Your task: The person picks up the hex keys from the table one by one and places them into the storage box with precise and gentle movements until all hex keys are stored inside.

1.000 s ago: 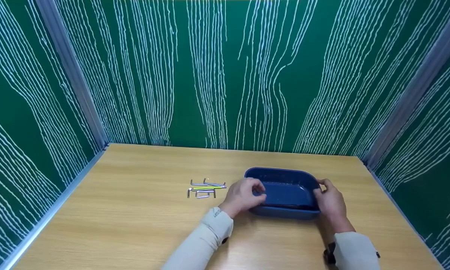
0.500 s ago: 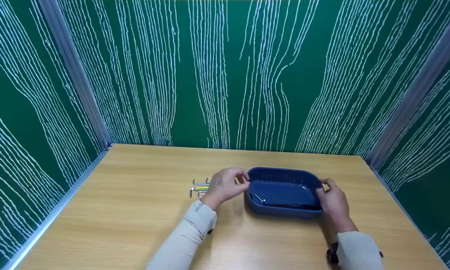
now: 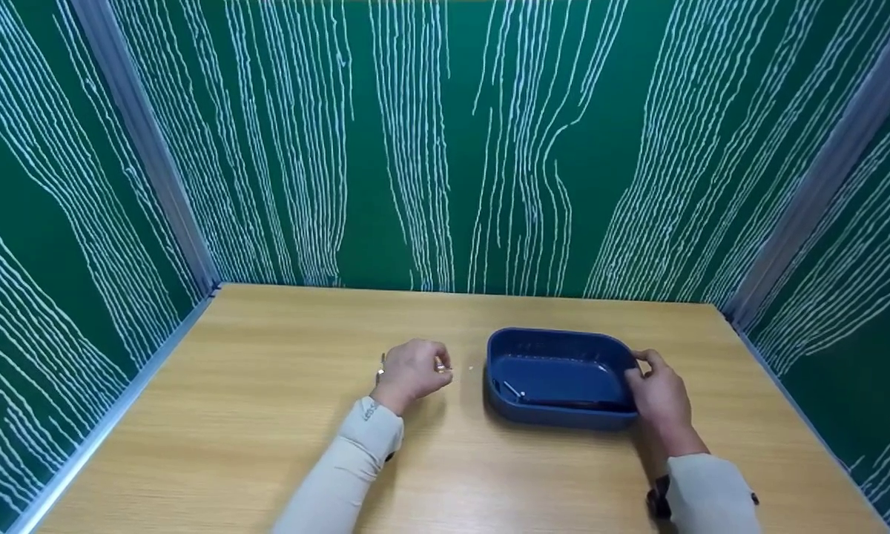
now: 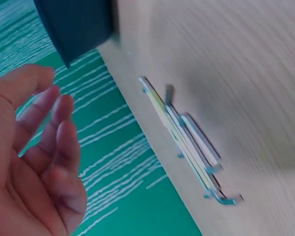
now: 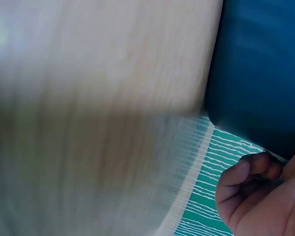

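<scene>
My left hand [image 3: 414, 371] hovers over a small group of L-shaped hex keys [image 4: 201, 139], its fingers loosely bent and nothing between them in the left wrist view. The keys lie close together on the table; most are silver and one has a yellow-green shaft. In the head view the hand covers nearly all of them. My right hand [image 3: 661, 400] grips the right end of a dark blue rectangular tray [image 3: 564, 418], thumb inside the rim and fingers outside. Inside the tray, a silver hex key end [image 3: 515, 391] shows at the front left corner.
The wooden table [image 3: 230, 430] is bounded by green panels [image 3: 504, 148] with white wavy lines at the back and both sides. Grey metal posts [image 3: 144, 133] stand at the corners. A tiny pale speck lies between the left hand and the tray.
My left hand has moved left from over the tray to the hex keys, uncovering the tray's left end and the silver key end in it. My right hand stays on the tray.
</scene>
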`<state>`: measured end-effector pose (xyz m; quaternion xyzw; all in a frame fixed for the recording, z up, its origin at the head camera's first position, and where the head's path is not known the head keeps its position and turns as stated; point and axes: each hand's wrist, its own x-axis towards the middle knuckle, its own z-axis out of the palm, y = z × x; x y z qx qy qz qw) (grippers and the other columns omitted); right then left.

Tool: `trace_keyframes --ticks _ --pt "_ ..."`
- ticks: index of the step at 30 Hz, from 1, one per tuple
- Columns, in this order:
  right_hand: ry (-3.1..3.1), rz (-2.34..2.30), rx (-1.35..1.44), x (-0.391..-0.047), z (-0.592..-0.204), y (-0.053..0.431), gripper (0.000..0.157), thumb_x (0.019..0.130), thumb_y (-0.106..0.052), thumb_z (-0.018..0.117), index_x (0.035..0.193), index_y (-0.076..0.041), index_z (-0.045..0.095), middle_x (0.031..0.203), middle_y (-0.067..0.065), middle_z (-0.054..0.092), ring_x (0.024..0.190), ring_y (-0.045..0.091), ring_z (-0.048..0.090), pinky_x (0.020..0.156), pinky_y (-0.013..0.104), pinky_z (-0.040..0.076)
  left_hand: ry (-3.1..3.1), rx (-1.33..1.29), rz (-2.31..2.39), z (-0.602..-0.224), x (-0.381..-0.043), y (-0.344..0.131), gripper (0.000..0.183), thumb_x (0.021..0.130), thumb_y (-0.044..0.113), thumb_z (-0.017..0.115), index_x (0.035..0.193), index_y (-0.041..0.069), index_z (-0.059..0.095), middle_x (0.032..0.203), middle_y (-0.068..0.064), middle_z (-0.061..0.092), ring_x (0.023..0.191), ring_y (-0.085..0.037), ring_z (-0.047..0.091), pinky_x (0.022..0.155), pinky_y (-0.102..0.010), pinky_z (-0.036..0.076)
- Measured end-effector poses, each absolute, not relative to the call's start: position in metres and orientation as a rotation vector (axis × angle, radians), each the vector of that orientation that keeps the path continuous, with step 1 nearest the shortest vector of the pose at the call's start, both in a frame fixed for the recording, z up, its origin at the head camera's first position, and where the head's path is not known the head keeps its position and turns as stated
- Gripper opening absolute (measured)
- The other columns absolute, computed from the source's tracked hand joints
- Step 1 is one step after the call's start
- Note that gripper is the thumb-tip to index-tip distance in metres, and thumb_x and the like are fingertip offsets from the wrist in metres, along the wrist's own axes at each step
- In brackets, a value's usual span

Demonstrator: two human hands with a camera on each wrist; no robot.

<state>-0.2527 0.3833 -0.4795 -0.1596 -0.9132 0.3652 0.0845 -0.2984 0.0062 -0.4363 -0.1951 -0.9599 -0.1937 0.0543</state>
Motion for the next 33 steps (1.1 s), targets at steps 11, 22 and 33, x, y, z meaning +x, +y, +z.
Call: trace_keyframes --ticks 11,22,33 --pt "-2.705 1.016 -0.476 -0.252 -0.481 0.383 0.040 0.090 -0.027 0.037 0.129 -0.017 0.038 0.081 0.009 0.050 0.073 0.022 0.047 0.054 0.028 0.033 -3.036 -0.400 -0.417 -0.457 -0.302 -0.001 0.025 0.063 0.039 0.070 0.054 0.020 0.055 0.051 0.008 0.051 0.050 -0.013 0.045 0.061 -0.034 0.040" --pt "-2.710 1.101 -0.510 -0.252 -0.477 0.381 0.042 0.092 -0.028 0.035 0.133 -0.018 0.033 0.107 0.015 0.052 0.089 0.026 0.048 0.065 0.030 0.039 -3.032 -0.280 -0.442 -0.477 -0.310 -0.002 0.028 0.064 0.040 0.069 0.054 0.019 0.052 0.060 0.005 0.050 0.054 -0.014 0.047 0.049 -0.029 0.034" --pt "-2.697 1.144 -0.506 -0.250 -0.478 0.380 0.042 0.092 -0.030 0.036 0.133 -0.020 0.034 0.112 0.016 0.050 0.092 0.027 0.047 0.069 0.033 0.041 -3.063 -0.228 -0.397 -0.481 -0.315 0.004 0.024 0.067 0.033 0.065 0.054 0.018 0.051 0.055 0.005 0.048 0.050 -0.014 0.044 0.045 -0.029 0.032"
